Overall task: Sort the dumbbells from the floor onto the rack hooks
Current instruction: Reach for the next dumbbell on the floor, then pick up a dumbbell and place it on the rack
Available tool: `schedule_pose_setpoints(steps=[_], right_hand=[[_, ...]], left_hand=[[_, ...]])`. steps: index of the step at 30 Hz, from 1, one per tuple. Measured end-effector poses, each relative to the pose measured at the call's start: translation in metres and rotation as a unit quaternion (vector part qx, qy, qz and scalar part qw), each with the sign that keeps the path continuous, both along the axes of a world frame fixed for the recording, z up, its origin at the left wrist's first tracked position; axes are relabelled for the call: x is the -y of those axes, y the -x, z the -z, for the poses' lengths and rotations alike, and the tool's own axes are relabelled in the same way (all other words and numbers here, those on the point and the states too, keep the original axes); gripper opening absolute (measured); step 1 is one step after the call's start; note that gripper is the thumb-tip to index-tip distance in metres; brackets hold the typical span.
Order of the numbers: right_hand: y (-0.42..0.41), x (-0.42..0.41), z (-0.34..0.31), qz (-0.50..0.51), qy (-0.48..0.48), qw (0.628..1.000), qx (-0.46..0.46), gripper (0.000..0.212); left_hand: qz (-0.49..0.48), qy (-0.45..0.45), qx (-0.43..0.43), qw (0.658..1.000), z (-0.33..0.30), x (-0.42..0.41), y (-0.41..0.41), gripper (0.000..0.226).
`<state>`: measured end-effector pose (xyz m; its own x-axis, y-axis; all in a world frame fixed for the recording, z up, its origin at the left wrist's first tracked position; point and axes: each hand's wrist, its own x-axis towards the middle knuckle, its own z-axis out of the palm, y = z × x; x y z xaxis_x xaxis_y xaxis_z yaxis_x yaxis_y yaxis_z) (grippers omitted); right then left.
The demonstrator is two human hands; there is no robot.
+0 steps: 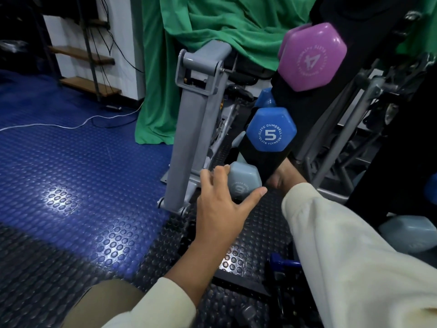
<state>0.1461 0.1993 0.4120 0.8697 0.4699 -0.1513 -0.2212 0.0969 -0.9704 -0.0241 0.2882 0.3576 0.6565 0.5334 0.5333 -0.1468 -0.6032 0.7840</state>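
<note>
A black upright rack (307, 107) carries a purple "4" dumbbell (312, 58) at the top and a blue "5" dumbbell (270, 130) below it. At the rack's lowest level is a grey dumbbell (244, 179). My left hand (220, 209) cups its near head, fingers curled over the upper left edge and thumb along the lower right. My right hand (287, 176) reaches in behind the rack post beside that dumbbell. Its fingers are hidden by the rack.
A grey exercise-machine frame (189, 129) stands close on the left of the rack. Green cloth (212, 24) hangs behind. Another grey dumbbell (411, 230) lies at the right, and a dark blue one (283, 261) is on the studded mat. A white cable (71, 125) crosses the blue floor.
</note>
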Motion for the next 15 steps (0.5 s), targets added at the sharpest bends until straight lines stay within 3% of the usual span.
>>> schedule_pose_setpoints(steps=[2, 4, 10, 15], right_hand=[[0.012, 0.008, 0.007, 0.02, -0.013, 1.0, -0.018, 0.038], [0.023, 0.019, 0.013, 0.07, -0.006, 0.997, -0.012, 0.038], [0.049, 0.048, 0.023, 0.074, 0.055, 0.994, 0.066, 0.03], [0.089, 0.082, 0.043, 0.076, 0.13, 0.984, 0.092, 0.023]], left_hand=[[0.008, 0.005, -0.004, 1.0, 0.002, -0.001, 0.002, 0.079], [0.016, 0.003, -0.014, 1.0, 0.005, -0.001, 0.005, 0.08], [-0.013, -0.089, -0.012, 0.996, 0.009, 0.0, 0.032, 0.069], [0.094, -0.182, -0.003, 0.979, 0.026, 0.027, 0.048, 0.051]])
